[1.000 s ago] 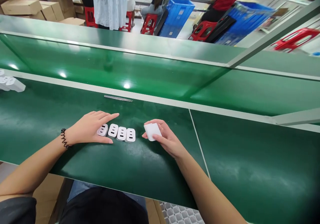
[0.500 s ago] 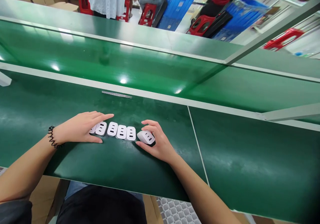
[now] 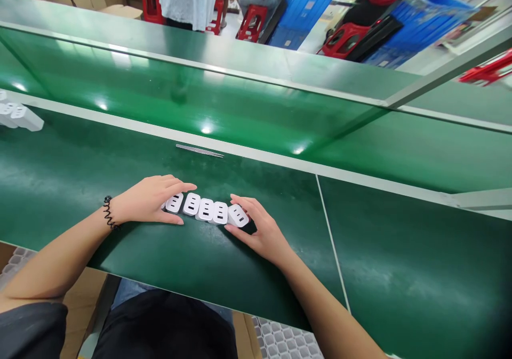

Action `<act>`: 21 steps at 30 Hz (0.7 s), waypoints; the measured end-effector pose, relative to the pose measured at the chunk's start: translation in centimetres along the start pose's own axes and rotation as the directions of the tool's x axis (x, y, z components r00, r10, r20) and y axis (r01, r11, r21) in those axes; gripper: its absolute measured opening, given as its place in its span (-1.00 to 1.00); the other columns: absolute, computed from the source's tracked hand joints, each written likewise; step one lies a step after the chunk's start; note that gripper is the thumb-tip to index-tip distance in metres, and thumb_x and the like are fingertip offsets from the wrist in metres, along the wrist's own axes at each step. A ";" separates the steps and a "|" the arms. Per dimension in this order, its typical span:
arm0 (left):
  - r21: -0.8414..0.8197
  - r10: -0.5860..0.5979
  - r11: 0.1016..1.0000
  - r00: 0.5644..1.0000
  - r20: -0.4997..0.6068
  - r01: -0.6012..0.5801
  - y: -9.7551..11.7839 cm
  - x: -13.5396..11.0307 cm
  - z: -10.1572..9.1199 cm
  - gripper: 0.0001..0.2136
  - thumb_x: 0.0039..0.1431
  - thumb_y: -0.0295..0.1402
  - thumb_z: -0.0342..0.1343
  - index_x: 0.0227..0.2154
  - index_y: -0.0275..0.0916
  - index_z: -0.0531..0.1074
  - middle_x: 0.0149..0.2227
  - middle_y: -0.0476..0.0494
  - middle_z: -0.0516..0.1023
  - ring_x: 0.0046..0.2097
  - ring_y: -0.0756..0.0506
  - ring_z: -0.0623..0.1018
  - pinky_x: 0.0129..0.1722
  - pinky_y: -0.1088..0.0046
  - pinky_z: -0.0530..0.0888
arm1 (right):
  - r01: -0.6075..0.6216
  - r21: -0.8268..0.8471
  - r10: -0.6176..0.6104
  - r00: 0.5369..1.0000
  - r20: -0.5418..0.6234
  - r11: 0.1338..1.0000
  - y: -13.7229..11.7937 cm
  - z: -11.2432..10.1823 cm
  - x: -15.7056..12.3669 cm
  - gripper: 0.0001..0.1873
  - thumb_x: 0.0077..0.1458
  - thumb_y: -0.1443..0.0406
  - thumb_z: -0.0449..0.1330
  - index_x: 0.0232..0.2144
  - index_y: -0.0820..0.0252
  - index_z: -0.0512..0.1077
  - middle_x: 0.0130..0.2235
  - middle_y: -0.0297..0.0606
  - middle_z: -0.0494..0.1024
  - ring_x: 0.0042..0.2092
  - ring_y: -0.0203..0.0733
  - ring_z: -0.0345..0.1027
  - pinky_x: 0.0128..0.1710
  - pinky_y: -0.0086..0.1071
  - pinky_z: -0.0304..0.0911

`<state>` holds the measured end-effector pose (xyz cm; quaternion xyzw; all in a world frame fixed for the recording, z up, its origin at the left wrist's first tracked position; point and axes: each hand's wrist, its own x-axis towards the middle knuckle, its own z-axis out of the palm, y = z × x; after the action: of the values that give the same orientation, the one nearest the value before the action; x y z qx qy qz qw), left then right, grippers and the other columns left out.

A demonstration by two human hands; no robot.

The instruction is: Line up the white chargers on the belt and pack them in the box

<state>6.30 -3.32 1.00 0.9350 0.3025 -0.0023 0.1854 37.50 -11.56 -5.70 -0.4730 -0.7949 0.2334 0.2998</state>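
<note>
A row of several white charger blocks (image 3: pixel 206 210) stands on the dark green table (image 3: pixel 120 188), port faces up. My left hand (image 3: pixel 150 201) cups the left end of the row, index finger stretched along its far side and thumb on the near side. My right hand (image 3: pixel 260 231) pinches the rightmost white charger block (image 3: pixel 238 215) between fingers and thumb, pressed against the end of the row.
Thin metal tweezers (image 3: pixel 199 150) lie on the table behind the row. More white chargers (image 3: pixel 18 116) sit at the far left. A lighter green belt (image 3: pixel 200 103) runs beyond. Red stools (image 3: pixel 252 23), blue crates (image 3: pixel 300 12), cardboard boxes and other people are behind.
My right hand turned the white block port-side up, set it down and slid it left against the row's right end. My left hand stayed at the left end.
</note>
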 end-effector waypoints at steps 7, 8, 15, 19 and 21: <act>-0.004 0.005 1.000 0.999 0.045 -0.005 0.2 0.2 0.5 -0.36 0.23 0.00 0.12 0.28 -0.16 0.13 0.10 -0.22 0.47 0.05 -0.18 0.50 -0.03 0.37 0.40 | -0.059 0.103 0.058 0.998 0.012 0.993 -0.1 -1.5 0.2 -0.50 0.22 0.32 0.13 0.19 -0.02 0.20 -0.04 -0.23 0.56 0.00 -0.10 0.46 0.09 -0.08 0.37; -0.011 -0.002 1.000 0.998 0.059 0.003 0.0 0.0 0.2 -0.32 0.22 -0.01 0.13 0.30 -0.15 0.08 0.13 -0.22 0.44 0.08 -0.19 0.48 -0.01 0.37 0.39 | -0.071 0.142 0.067 0.997 0.033 0.987 -0.1 -1.5 0.3 -0.51 0.23 0.33 0.11 0.19 -0.02 0.20 0.00 -0.23 0.55 0.03 -0.11 0.46 0.11 -0.07 0.36; -0.049 -0.095 0.994 0.986 0.137 0.103 -1.2 -1.4 -1.4 -0.17 0.14 -0.07 0.23 0.36 -0.08 -0.09 0.29 -0.21 0.27 0.24 -0.20 0.35 0.12 0.35 0.34 | -0.085 0.234 0.058 0.991 0.119 0.968 -0.2 -0.8 0.1 -0.40 0.28 0.33 0.04 0.32 -0.07 0.06 0.29 -0.15 0.30 0.23 -0.04 0.31 0.23 0.01 0.27; -0.062 -0.054 0.996 0.992 0.110 0.061 -0.9 -1.0 -1.1 -0.23 0.13 -0.05 0.23 0.32 -0.13 0.02 0.25 -0.23 0.32 0.22 -0.22 0.36 0.15 0.32 0.31 | -0.013 0.215 -0.016 0.991 0.132 0.977 0.0 -1.6 0.1 -0.41 0.26 0.35 0.02 0.30 -0.08 0.10 0.29 -0.16 0.29 0.25 -0.02 0.28 0.21 0.02 0.28; -0.074 -0.068 0.994 0.993 0.097 0.075 -0.8 -0.8 -0.9 -0.24 0.12 -0.03 0.24 0.30 -0.14 0.05 0.22 -0.23 0.35 0.19 -0.21 0.39 0.10 0.34 0.34 | 0.038 0.204 -0.059 0.993 0.098 0.978 -0.2 -2.3 0.4 -0.43 0.26 0.36 0.01 0.28 -0.08 0.13 0.29 -0.17 0.30 0.28 0.01 0.23 0.22 0.04 0.26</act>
<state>5.13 -2.84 1.65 0.9144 0.3266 -0.0413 0.2355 38.79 -11.05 -3.83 -0.4078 -0.7928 0.3298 0.3104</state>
